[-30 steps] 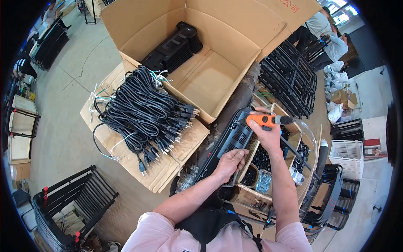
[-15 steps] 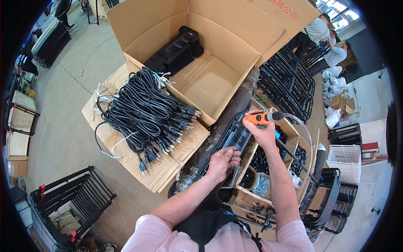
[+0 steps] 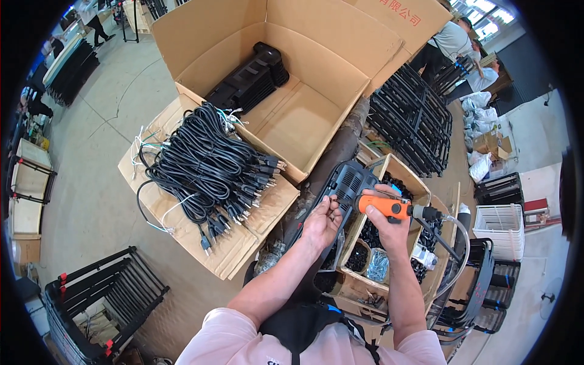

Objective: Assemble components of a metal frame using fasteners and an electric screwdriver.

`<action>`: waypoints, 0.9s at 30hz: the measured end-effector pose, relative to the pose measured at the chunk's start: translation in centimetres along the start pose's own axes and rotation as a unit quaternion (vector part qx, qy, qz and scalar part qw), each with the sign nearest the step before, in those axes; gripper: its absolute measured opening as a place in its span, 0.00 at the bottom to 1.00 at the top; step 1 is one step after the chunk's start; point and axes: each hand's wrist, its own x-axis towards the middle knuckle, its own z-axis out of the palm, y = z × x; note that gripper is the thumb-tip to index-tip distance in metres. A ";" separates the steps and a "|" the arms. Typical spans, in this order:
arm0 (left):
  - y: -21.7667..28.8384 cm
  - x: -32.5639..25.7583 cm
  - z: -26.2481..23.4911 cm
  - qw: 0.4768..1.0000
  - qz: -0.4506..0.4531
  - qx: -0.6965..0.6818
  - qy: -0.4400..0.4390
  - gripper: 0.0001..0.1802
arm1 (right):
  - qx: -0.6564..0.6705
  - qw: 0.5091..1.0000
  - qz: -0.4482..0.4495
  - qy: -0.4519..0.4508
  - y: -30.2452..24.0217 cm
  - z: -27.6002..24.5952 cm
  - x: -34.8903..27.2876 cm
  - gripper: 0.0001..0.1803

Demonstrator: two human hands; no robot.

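Observation:
In my right hand (image 3: 391,232) is an orange air screwdriver (image 3: 384,207), with fingers wrapped round its body and a clear hose (image 3: 467,240) running from its rear. Its front end points left, over the edge of a black plastic housing (image 3: 348,180) with vent slots; whether it touches is hidden. My left hand (image 3: 321,224) is beside the housing's near part, palm partly up. Its fingers are curled and pinched together, and anything small between them cannot be made out. Under the housing runs a dark padded support (image 3: 354,129).
Left of the support, black power cords (image 3: 204,161) lie piled on flattened cardboard (image 3: 231,258). Beyond stands an open carton (image 3: 310,115) holding stacked black housings (image 3: 249,79). On the right, a wooden parts box (image 3: 340,255) contains screws (image 3: 377,264) and black pieces. Several people work farther off.
My right hand has drawn the screwdriver back toward me and right, baring more of the vented housing. My left hand has turned a little and moved slightly up, its fingers still curled.

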 end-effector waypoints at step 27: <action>-2.1 -4.5 -0.6 0.971 -0.074 0.220 -0.047 0.12 | -0.035 0.999 -0.004 0.034 4.3 1.6 2.4 0.27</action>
